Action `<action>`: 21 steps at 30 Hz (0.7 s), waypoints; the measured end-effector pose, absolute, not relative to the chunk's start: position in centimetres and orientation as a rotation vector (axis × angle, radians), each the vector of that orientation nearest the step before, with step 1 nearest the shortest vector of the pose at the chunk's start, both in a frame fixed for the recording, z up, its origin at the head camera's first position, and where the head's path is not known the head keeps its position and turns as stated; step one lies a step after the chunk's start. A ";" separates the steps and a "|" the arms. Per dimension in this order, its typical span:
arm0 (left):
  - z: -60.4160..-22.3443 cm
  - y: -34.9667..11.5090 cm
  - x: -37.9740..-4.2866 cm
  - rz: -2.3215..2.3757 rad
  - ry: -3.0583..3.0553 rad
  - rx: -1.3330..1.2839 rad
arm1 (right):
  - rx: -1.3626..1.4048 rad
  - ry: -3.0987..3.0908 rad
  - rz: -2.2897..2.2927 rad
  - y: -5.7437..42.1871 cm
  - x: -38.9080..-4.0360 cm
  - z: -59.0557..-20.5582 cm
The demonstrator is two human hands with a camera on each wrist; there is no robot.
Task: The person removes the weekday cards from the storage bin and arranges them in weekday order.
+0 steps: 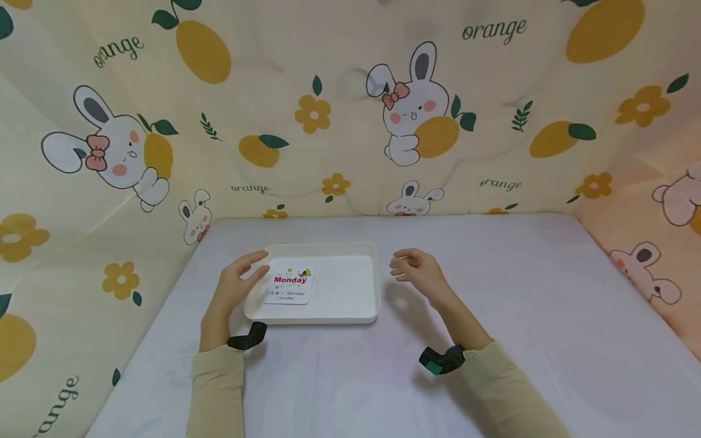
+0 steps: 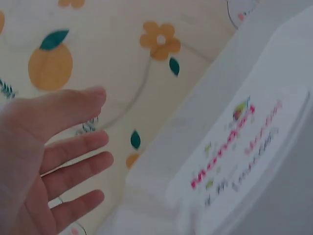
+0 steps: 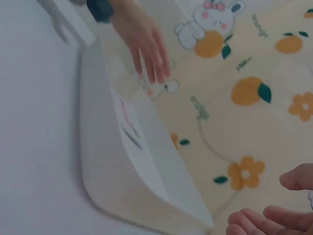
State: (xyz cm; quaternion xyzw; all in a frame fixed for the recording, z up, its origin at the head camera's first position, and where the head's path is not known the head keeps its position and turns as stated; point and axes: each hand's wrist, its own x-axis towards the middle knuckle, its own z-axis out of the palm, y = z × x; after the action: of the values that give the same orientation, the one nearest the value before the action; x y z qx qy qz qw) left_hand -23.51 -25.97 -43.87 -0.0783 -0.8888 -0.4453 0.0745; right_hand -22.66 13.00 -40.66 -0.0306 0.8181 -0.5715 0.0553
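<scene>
A white rectangular tray point(image 1: 346, 287) rests on the table, and a white card point(image 1: 288, 287) printed "Monday" in red lies in its left part. My left hand point(image 1: 234, 287) is at the tray's left side, thumb and fingers apart with nothing between them. In the left wrist view the fingers of that hand point(image 2: 54, 152) stand beside the tray wall, spread and bare. Off the tray's right side hovers my right hand point(image 1: 420, 275), its fingers loosely bent and holding nothing. The right wrist view catches only part of this hand point(image 3: 274, 220), near the tray's corner.
A pale cloth covers the table point(image 1: 328, 383). Behind it and along both sides stands a cream backdrop point(image 1: 339, 67) printed with rabbits, oranges and flowers. Dark bands with camera mounts sit on the left wrist point(image 1: 249, 336) and right wrist point(image 1: 443, 360).
</scene>
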 end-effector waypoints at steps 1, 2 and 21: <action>-44.1 -26.2 -23.5 -1.357 -2.666 -0.221 | -0.097 2.466 -1.738 12.5 -22.6 -40.7; -44.3 -26.5 -23.6 -1.379 -2.662 -0.206 | -0.098 2.448 -1.745 12.1 -22.6 -40.7; -48.5 -29.4 -23.7 -1.680 -2.778 0.139 | -0.206 2.229 -1.743 4.7 -22.1 -42.9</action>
State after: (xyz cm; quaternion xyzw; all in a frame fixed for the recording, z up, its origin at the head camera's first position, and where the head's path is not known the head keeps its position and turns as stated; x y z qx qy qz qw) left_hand -23.74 -29.42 -48.47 0.0427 -0.8537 -0.5162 -0.0536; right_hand -22.09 4.69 -42.87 -0.0717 0.7765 -0.6074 0.1516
